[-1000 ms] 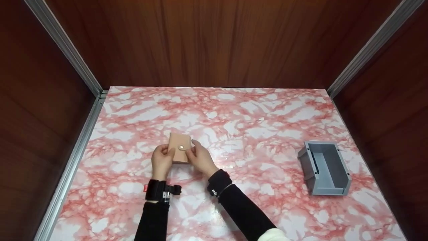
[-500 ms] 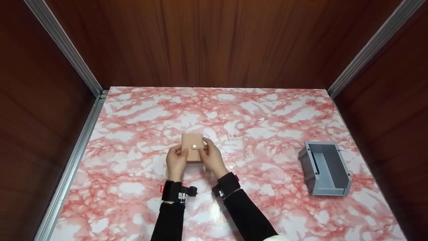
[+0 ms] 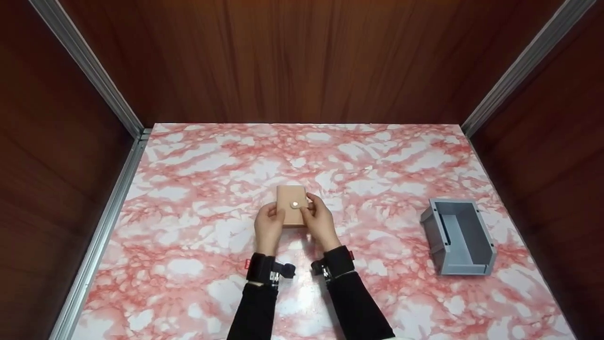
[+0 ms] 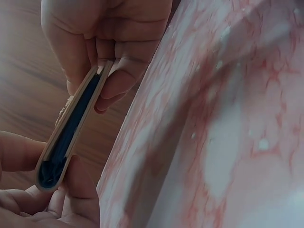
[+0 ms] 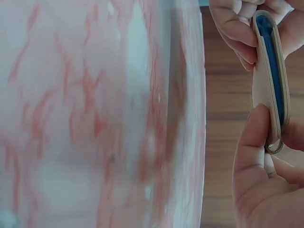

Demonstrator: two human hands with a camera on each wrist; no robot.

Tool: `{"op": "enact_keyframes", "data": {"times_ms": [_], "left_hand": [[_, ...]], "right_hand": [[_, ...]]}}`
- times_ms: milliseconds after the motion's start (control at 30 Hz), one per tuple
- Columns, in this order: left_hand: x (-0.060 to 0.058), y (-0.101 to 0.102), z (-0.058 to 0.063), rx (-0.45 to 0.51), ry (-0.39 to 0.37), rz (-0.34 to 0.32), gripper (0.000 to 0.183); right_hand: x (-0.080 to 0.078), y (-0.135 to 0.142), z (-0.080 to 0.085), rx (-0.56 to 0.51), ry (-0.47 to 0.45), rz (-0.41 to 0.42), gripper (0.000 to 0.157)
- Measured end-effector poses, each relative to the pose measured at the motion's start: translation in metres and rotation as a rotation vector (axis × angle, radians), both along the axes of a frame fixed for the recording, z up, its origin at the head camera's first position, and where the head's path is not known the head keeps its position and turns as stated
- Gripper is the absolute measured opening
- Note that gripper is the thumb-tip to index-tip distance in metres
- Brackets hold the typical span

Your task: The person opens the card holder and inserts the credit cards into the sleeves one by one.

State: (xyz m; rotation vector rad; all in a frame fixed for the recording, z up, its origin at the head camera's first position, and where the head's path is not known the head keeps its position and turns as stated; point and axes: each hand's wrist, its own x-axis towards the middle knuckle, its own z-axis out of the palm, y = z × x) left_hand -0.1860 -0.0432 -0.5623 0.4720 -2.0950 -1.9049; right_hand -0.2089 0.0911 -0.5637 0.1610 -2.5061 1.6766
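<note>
A tan card holder [image 3: 290,194], closed by a strap with a round snap [image 3: 295,204], is held up over the table between both hands. My left hand [image 3: 268,229] pinches its folded spine side, thumb on the front cover and fingers behind. On the strap side, my right hand [image 3: 322,225] grips the other edge, its thumb close to the snap. Seen end-on in the left wrist view, blue inner sleeves [image 4: 67,130] fill the gap between the two covers. The same blue sleeves [image 5: 272,61] show in the right wrist view.
A grey plastic bin [image 3: 465,270] stands at the right of the red-and-white marbled table [image 3: 198,203]. Dark wood panels [image 3: 302,61] close off the back and both sides, with metal rails [image 3: 101,85] at the corners.
Both hands have carried the card holder to the right, from left of centre to about the middle of the table. Their grip looks the same, and the bin has stayed put.
</note>
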Motion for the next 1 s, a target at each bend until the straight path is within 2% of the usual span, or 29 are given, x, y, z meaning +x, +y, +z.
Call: {"op": "enact_keyframes", "data": {"times_ms": [133, 333, 533, 1000], "left_hand": [[-0.001, 0.008, 0.0, -0.005, -0.001, -0.035, 0.026], [-0.005, 0.016, -0.003, -0.051, -0.037, -0.108, 0.03], [-0.005, 0.023, -0.007, -0.123, -0.045, -0.14, 0.031], [-0.011, 0.038, -0.011, -0.388, 0.02, -0.185, 0.022]], "right_hand": [[-0.001, 0.009, -0.001, -0.026, -0.031, -0.038, 0.04], [-0.002, 0.022, -0.003, -0.033, -0.025, -0.064, 0.039], [-0.001, 0.031, -0.004, 0.048, -0.027, -0.107, 0.037], [0.0, 0.043, -0.006, 0.198, -0.02, -0.154, 0.035]]}}
